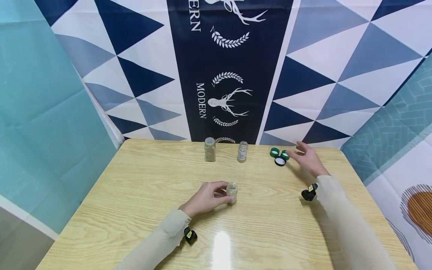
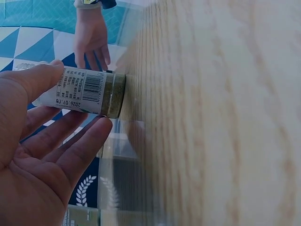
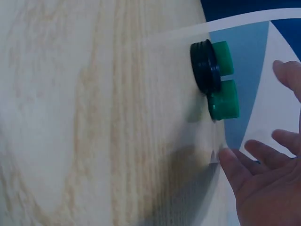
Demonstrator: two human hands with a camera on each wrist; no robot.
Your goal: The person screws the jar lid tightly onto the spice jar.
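Observation:
In the head view, my left hand (image 1: 207, 195) holds a small open-topped glass spice jar (image 1: 232, 193) upright at the middle of the table. Its white label (image 2: 82, 89) carries a barcode, and greenish-brown contents (image 2: 114, 95) show at the bottom in the left wrist view. The thumb lies on one side, the fingers on the other. At the back right, my right hand (image 1: 308, 160) hovers with spread fingers and holds nothing. Just left of it lie a black cap (image 1: 280, 161), a green cap (image 1: 274, 152) and a second green cap (image 1: 285, 155), grouped together.
Near the back edge of the wooden table (image 1: 152, 172) stand a larger square glass jar (image 1: 210, 150) and a small round glass jar (image 1: 242, 152), both capless. A patterned cloth (image 1: 229, 67) hangs right behind the table.

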